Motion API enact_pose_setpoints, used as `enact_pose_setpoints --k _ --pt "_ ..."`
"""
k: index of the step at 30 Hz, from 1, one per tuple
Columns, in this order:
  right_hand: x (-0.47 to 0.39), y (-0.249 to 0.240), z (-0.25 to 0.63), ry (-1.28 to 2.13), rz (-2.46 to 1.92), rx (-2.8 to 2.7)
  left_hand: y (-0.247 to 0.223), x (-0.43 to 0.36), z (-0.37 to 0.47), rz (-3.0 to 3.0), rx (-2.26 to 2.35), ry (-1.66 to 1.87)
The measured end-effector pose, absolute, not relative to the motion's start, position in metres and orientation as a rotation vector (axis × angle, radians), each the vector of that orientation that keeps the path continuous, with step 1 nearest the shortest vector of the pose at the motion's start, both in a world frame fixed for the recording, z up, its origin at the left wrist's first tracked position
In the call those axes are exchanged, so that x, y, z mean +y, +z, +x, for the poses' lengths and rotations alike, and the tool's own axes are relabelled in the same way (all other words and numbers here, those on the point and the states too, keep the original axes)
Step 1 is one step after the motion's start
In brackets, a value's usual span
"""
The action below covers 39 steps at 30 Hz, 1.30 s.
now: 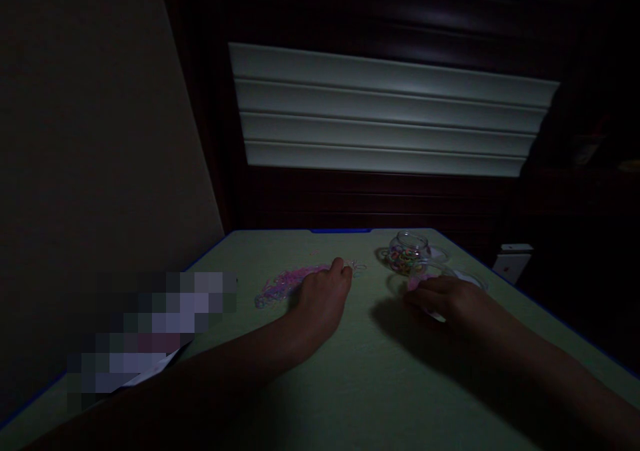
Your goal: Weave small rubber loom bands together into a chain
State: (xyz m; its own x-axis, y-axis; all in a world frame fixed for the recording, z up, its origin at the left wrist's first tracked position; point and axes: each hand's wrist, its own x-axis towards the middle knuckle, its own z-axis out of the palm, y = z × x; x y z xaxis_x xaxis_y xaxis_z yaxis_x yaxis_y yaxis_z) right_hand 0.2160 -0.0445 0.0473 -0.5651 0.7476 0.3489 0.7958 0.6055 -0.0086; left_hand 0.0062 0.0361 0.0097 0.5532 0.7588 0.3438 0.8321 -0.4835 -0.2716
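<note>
A loose pile of small pink and purple bands [285, 283] lies on the pale green table [330, 384]. My left hand [324, 294] is closed at the pile's right end, fingers pressed together; what they pinch is hidden. My right hand [443, 301] grips a clear round container [431, 271] with pink bands inside, holding it tilted over the table's right side. Just behind it stands a clear open jar [409, 254] filled with multicoloured bands.
Clear round lids or dishes [470, 279] lie right of the jar. A blurred-out flat object [160, 337] is at the table's left edge. Beyond the table are a dark panel with pale slats [385, 111] and a white box [513, 264] at the right.
</note>
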Motion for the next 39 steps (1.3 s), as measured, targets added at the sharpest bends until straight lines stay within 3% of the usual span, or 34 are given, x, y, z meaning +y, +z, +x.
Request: enact_pose_setpoints --k 39 --pt "-0.045 0.047 0.217 -0.238 -1.282 -2.514 0.001 0.042 0.007 -2.354 -1.365 -0.300"
